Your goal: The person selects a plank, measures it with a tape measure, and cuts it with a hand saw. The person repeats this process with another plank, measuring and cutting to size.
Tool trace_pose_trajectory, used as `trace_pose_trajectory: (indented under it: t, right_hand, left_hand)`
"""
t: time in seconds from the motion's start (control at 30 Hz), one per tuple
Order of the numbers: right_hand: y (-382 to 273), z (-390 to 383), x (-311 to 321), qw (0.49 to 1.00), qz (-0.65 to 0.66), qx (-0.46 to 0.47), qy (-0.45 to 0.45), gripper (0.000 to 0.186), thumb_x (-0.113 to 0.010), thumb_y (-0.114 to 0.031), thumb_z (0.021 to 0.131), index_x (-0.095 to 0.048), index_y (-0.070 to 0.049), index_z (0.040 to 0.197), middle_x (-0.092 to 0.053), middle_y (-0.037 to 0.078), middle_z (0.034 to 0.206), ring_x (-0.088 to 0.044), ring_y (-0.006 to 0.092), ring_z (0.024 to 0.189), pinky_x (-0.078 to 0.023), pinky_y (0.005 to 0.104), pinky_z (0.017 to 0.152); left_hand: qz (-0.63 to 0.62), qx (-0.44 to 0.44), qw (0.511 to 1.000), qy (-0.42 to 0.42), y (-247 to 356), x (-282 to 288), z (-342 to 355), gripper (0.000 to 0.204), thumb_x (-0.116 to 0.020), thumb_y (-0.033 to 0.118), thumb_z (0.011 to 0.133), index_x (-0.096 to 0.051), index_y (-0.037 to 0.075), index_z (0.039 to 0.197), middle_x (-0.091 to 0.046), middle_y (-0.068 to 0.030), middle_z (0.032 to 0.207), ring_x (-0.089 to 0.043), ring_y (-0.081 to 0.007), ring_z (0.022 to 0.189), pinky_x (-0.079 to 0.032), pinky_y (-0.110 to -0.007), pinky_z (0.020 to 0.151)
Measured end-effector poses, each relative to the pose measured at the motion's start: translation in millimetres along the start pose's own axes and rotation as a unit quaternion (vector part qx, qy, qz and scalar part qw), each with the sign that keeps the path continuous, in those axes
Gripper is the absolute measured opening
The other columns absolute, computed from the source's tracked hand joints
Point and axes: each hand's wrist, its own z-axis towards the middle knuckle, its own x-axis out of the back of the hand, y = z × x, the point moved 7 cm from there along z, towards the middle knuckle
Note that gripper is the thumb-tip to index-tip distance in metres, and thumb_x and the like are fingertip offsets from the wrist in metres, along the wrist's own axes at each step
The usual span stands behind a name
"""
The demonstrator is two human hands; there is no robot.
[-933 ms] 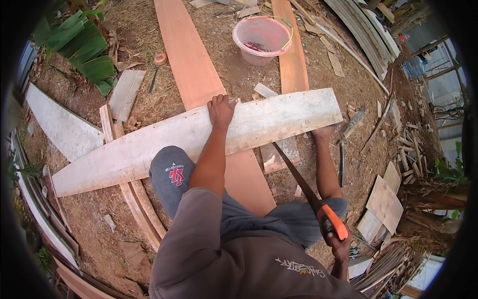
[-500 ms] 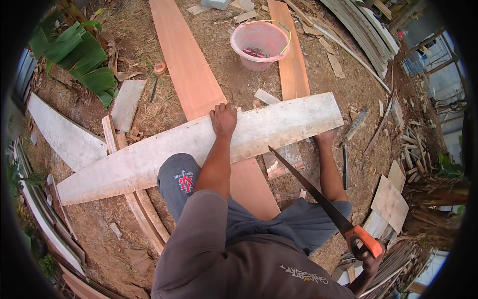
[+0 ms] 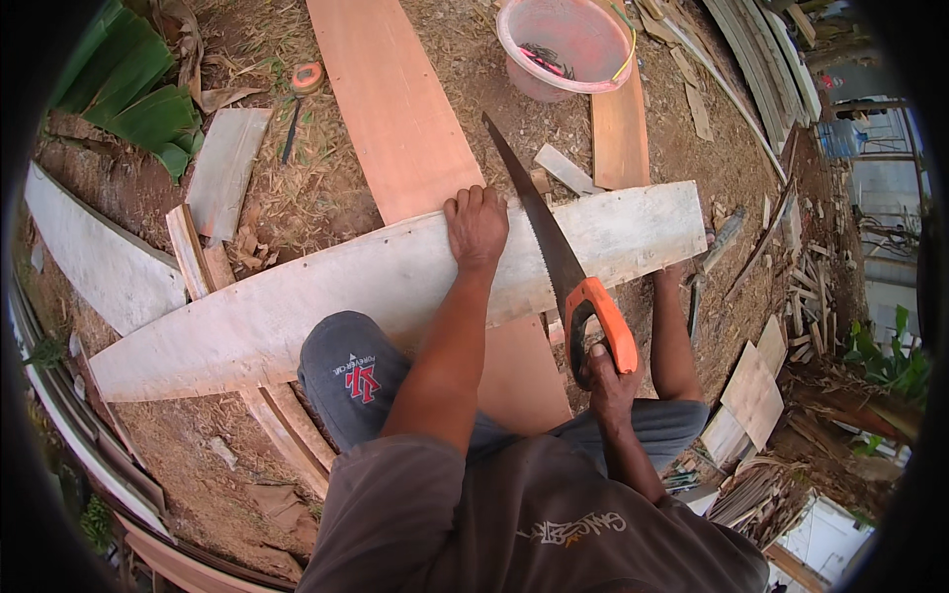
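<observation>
the long whitish board [image 3: 326,287] lay slantwise in front of the person, its narrow end to the left and its squared end to the right. the left hand [image 3: 477,227] was bent over the board's far edge, fingers partly curled and bearing on it. the right hand [image 3: 610,381] was wrapped around the orange and black handle of a handsaw [image 3: 556,242], whose blade slanted across the board with the tip past the far edge; whether the teeth touched the wood could not be told. the left knee [image 3: 346,366], in grey cloth, was at the board's near edge. a reddish plank [image 3: 400,109] ran beneath the board. beyond it stood a pink bucket [image 3: 598,42], and an orange tape measure [image 3: 307,78] lay on the ground [image 3: 287,163] farther left.
</observation>
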Motion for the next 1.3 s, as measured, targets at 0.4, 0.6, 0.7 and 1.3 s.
trace_pose_trajectory:
  t: [0.4, 0.6, 0.7, 1.3]
  right_hand:
    - [26.4, -47.6, 29.1, 0.999, -0.047, -0.01, -0.013, 0.023, -0.071, -0.014, 0.09, -0.062, 0.003, 0.103, -0.056, -0.001, 0.078, -0.051, 0.0088, 0.069, -0.043, 0.0267, 0.063]
    - [26.6, -141.0, 88.2, 0.995, -0.099, 0.001, -0.022, 0.031, -0.071, -0.013, 0.087, -0.066, 0.004, 0.112, -0.065, 0.004, 0.087, -0.059, 0.0114, 0.078, -0.048, 0.0279, 0.072]
    - [12.4, -135.7, 87.0, 0.992, -0.121, 0.024, -0.026, 0.033, -0.07, -0.012, 0.088, -0.067, 0.005, 0.116, -0.066, 0.005, 0.091, -0.06, 0.0117, 0.081, -0.05, 0.0282, 0.076]
    - [11.1, -149.5, 77.8, 0.984, -0.158, 0.064, -0.05, 0.026, -0.073, -0.008, 0.086, -0.07, 0.003, 0.11, -0.07, 0.011, 0.078, -0.067, 0.0155, 0.069, -0.053, 0.0309, 0.067]
  left_hand:
    - [0.01, -0.018, 1.0, 0.006, 2.6, 2.7, -1.5, 0.023, -0.066, 0.029, 0.094, -0.07, 0.007, 0.096, -0.063, -0.007, 0.097, -0.056, -0.0253, 0.101, -0.038, -0.042, 0.091]
    - [0.005, -0.028, 0.999, 0.036, 3.6, 6.3, -5.6, 0.025, -0.066, 0.031, 0.093, -0.07, 0.006, 0.095, -0.064, -0.0079, 0.097, -0.056, -0.026, 0.101, -0.039, -0.042, 0.091]
    - [-0.001, -0.031, 0.999, 0.044, 3.2, 5.3, -7.7, 0.024, -0.066, 0.03, 0.094, -0.07, 0.006, 0.095, -0.064, -0.0082, 0.096, -0.057, -0.0264, 0.1, -0.039, -0.043, 0.091]
    - [0.055, -0.029, 0.998, 0.018, 3.4, -6.2, -4.5, 0.031, -0.061, 0.034, 0.097, -0.072, 0.005, 0.1, -0.066, -0.0086, 0.105, -0.056, -0.0272, 0.106, -0.04, -0.043, 0.095]
